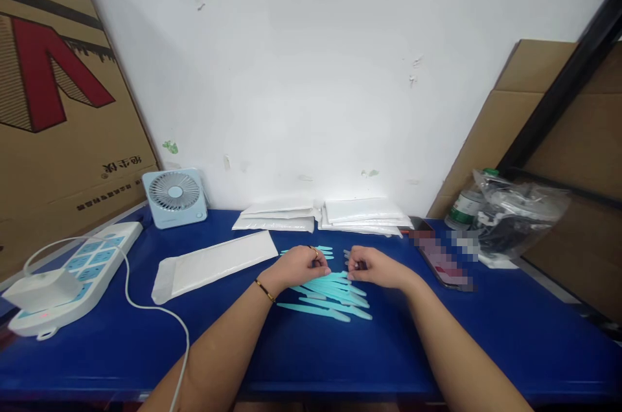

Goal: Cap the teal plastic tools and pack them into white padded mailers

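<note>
Several turquoise plastic sticks [335,292] lie in a loose, overlapping pile on the blue table [369,360]. My left hand [307,265] is over the pile's left and upper part, its fingers curled together; whatever they grip is too small to make out. Across a small gap, my right hand [369,266] is at the pile's upper right with thumb and fingers pinched, and its contents are unclear too. Behind the hands lie more turquoise sticks [324,249]. Grey tips [346,255] show beside my right fingers. A long white padded packet [218,263] rests left of the pile.
White packets [364,212] are stacked along the wall, with another stack [276,214] beside them. A small fan [175,197] and a power strip [87,269] stand left, its cable crossing my left forearm. At right are a phone [444,260], a bottle [464,208] and a plastic bag [519,217].
</note>
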